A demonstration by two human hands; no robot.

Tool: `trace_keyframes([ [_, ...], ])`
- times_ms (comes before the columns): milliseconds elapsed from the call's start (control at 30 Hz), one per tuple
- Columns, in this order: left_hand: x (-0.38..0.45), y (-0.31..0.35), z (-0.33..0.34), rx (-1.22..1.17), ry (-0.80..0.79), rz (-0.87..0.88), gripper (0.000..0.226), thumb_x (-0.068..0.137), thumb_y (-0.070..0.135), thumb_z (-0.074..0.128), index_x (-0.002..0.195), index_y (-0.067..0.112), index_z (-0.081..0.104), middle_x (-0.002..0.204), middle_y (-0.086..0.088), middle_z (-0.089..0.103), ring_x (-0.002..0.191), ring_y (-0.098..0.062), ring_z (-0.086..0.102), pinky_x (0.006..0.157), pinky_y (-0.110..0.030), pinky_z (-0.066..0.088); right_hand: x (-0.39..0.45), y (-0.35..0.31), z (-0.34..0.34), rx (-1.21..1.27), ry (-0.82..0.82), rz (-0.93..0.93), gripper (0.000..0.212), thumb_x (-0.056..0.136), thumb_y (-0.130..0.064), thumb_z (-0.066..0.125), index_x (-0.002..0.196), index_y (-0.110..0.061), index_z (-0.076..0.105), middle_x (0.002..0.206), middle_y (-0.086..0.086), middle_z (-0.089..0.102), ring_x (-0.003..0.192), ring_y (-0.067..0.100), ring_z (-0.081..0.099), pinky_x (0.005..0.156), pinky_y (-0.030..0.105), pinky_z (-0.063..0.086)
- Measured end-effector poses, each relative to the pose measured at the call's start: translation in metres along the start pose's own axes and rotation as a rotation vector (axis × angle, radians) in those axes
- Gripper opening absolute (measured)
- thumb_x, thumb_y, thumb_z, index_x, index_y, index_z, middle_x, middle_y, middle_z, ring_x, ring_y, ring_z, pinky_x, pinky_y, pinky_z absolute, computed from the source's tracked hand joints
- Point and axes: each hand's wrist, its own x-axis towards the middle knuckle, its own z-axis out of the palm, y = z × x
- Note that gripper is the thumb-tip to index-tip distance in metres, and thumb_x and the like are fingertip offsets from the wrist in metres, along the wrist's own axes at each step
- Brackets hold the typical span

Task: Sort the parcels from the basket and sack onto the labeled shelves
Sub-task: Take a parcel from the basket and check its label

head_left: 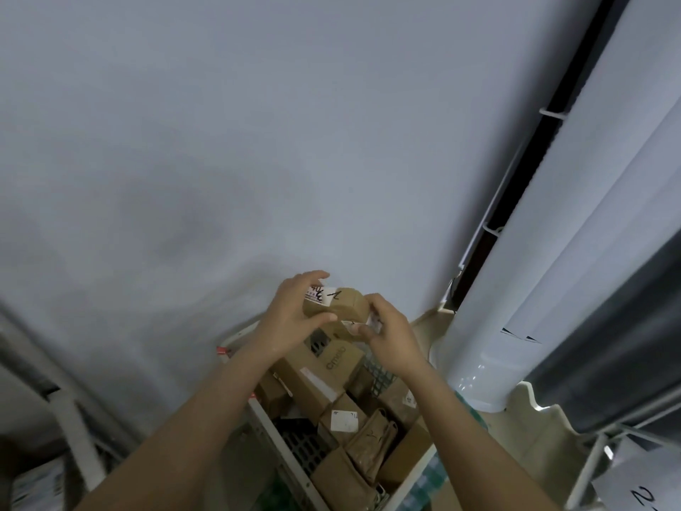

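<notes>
I hold a small brown cardboard parcel with a white label up in front of the wall, above the basket. My left hand grips its left side, fingers over the top and thumb underneath. My right hand pinches its right end near a second white label. Below, a white slatted basket holds several brown parcels, some with white labels.
A pale wall fills most of the view. A tall white standing unit rises at the right, with dark curtain beside it. A wire shelf with a paper label shows at the lower right. Pipes stand at the lower left.
</notes>
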Motion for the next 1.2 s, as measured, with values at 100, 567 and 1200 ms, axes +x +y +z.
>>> trace_keyframes([
  [100,-0.003,-0.005,-0.01,-0.16,0.053,-0.099,0.063,0.077,0.022,0.079,0.128,0.039,0.044,0.121,0.015,0.048,0.118,-0.005,0.042,0.099,-0.027,0.039,-0.003,0.002,-0.004,0.118,0.04,0.038,0.034,0.09,-0.008,0.066,0.097,-0.039,0.053,0.109,-0.013,0.065,0.105,0.01,0.059,0.092,0.029,0.047],
  [567,-0.006,0.01,-0.002,-0.197,0.009,-0.192,0.043,0.091,0.022,0.065,0.129,0.033,0.046,0.128,0.013,0.051,0.115,-0.01,0.051,0.091,-0.029,0.049,-0.011,-0.006,-0.004,-0.004,0.206,-0.1,0.03,0.086,-0.014,0.07,0.108,-0.032,0.059,0.103,-0.024,0.058,0.096,-0.007,0.053,0.079,0.009,0.04],
  [1200,-0.008,0.019,0.018,-0.004,-0.023,-0.346,0.034,0.09,0.018,0.064,0.119,0.02,0.048,0.102,0.01,0.055,0.089,-0.009,0.059,0.071,-0.025,0.051,-0.021,0.02,0.001,-0.184,-0.112,-0.123,0.07,0.085,-0.005,0.063,0.146,-0.025,0.036,0.147,-0.008,0.03,0.128,0.002,0.031,0.102,0.01,0.035],
])
